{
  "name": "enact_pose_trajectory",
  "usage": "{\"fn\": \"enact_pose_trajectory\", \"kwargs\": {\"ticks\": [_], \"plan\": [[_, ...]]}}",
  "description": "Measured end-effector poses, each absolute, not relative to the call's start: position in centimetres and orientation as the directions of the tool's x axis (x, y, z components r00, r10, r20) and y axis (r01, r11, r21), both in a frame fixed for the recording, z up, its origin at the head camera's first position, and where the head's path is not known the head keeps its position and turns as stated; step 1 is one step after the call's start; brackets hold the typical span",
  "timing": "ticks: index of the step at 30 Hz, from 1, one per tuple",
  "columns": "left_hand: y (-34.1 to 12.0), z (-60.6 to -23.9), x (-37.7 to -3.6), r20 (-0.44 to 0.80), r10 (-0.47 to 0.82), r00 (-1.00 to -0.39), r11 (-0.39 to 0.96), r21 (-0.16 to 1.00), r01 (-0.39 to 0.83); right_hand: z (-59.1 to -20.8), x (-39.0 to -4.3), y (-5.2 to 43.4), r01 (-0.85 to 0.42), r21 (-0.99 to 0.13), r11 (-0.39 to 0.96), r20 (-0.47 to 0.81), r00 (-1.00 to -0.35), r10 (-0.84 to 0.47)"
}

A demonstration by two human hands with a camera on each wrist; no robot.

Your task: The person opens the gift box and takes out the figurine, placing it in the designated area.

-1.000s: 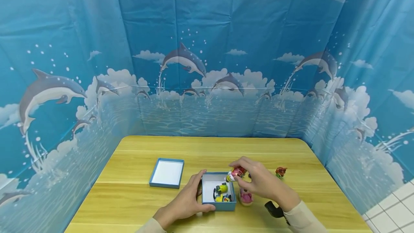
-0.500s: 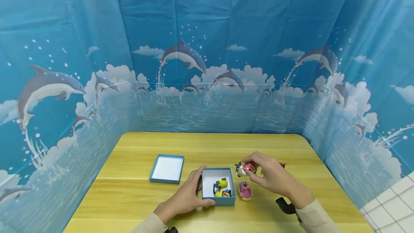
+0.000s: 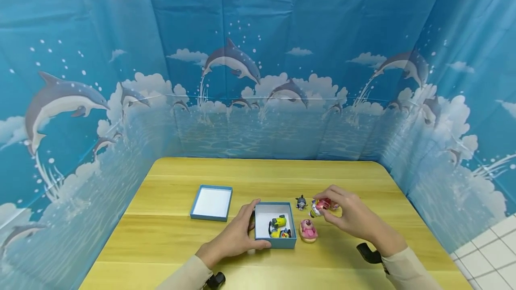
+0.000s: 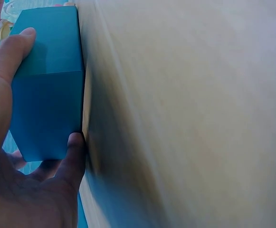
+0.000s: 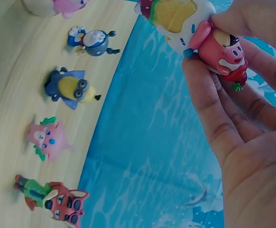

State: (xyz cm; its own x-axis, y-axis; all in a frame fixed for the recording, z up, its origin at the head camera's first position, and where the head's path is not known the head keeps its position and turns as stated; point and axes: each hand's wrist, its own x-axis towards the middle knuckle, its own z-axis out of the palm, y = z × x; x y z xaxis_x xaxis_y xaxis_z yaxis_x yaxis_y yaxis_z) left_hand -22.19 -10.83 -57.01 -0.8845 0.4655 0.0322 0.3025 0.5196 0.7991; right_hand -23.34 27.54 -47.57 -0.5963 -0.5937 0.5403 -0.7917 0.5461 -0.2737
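My left hand grips the left side of a small blue box, thumb at the front wall and fingers toward the back. Two yellow toy figures lie inside the box on its white bottom. To the right, my right hand holds a pink bear figure between thumb and fingers; it has a red strawberry-like part and a white and yellow body. Another pink bear figure stands beside the box's right wall. In the left wrist view, the thumb lies along the box's blue wall.
A shallow box lid, white inside, lies left of the box. The right wrist view shows a row of figures: a grey one with bunches, a yellow one in a blue coat, a pink one and a fox. A dolphin-print curtain stands behind.
My right hand has carried the pink bear figure rightward, away from the box's right edge. A small grey figure behind it has come into view. The left hand stays on the box.
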Motion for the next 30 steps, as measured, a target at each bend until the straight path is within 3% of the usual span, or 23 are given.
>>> {"fn": "enact_pose_trajectory", "kwargs": {"ticks": [10,30], "plan": [[-10.8,-56.8,-22.1,0.029,0.461,-0.887,0.535,0.788,0.304,-48.2,-23.1,28.2,-0.786,-0.258,0.562,0.523,-0.603,-0.602],[-10.8,-56.9,-22.3,0.029,0.466,-0.884,0.530,0.791,0.305,-49.5,-22.9,29.7,-0.751,-0.332,0.571,0.456,-0.657,-0.600]]}}
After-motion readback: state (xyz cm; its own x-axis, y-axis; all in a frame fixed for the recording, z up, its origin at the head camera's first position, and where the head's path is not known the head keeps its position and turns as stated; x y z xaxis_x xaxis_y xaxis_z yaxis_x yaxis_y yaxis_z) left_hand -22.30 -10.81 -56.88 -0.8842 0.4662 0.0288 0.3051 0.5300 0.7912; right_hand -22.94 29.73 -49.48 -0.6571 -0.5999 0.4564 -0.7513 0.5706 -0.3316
